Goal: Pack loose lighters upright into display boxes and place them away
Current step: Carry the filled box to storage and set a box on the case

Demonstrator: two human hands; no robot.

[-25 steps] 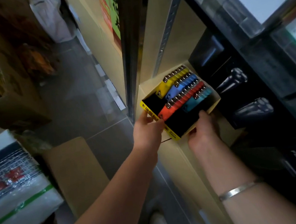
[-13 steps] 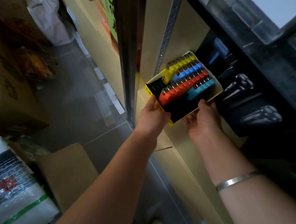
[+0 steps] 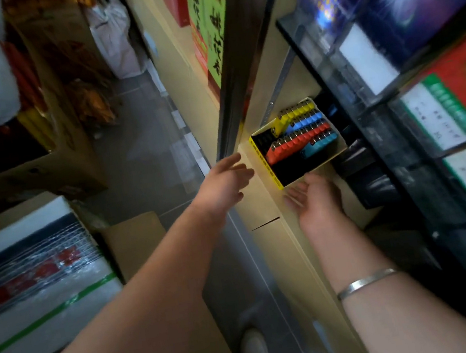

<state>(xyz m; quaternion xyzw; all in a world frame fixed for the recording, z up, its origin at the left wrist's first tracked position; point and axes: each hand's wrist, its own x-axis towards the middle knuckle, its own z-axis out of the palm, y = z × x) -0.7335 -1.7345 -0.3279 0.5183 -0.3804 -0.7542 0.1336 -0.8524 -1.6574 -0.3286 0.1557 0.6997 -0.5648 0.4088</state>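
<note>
A yellow-edged display box [image 3: 264, 160] sits on the beige shelf [image 3: 264, 208] inside the cabinet. It holds rows of upright lighters [image 3: 300, 129] in yellow, blue, red and light blue; its near part is dark and unfilled. My left hand [image 3: 223, 182] hovers just left of the box with fingers spread, not touching it. My right hand [image 3: 313, 197] lies palm up just below the box's near corner, fingers relaxed and holding nothing. A silver bangle is on my right wrist.
Dark boxed goods [image 3: 362, 174] stand right of the display box. Glass shelves with colourful cartons [image 3: 442, 100] fill the right side. A dark cabinet post [image 3: 232, 63] rises left of the shelf. Cardboard boxes [image 3: 135, 243] and a wrapped parcel [image 3: 35, 287] crowd the floor aisle.
Both hands held the display box and pushed it deeper onto the shelf. Now they have let go and drawn back a little, and the box rests on the shelf.
</note>
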